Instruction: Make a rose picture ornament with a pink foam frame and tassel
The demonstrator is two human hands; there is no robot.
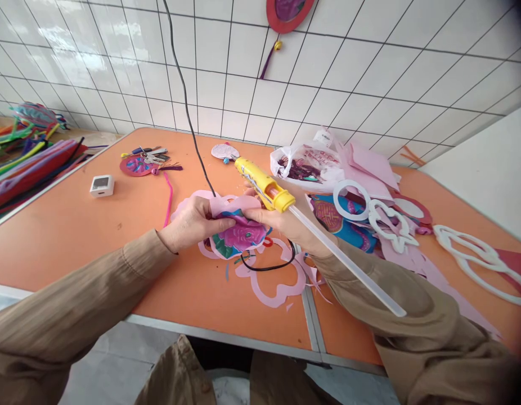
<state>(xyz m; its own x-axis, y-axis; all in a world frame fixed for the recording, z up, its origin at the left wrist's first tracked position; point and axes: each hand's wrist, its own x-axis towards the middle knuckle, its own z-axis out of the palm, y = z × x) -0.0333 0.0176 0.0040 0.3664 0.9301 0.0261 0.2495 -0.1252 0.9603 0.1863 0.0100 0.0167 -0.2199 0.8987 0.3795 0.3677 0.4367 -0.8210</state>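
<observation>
My left hand (191,222) pinches the edge of a floral fabric piece (243,239), purple and teal with a pale pink scalloped border. My right hand (286,222) is closed, its thumb pressed on the upper right edge of the same piece. A yellow hot glue gun (264,185) is in my right hand, nozzle pointing up and left. Its handle is mostly hidden by the hand. A long translucent glue stick (349,261) juts from its back over my right forearm. Pink scalloped paper cutouts (281,295) lie beneath and beside the hands.
A black cord (182,84) hangs down, looping below the hands. Keys (155,156), a small white device (102,185) and a pink pipe cleaner (169,197) lie left. A plastic bag (306,166), white frames (351,199) and patterned fabric (345,222) crowd the right.
</observation>
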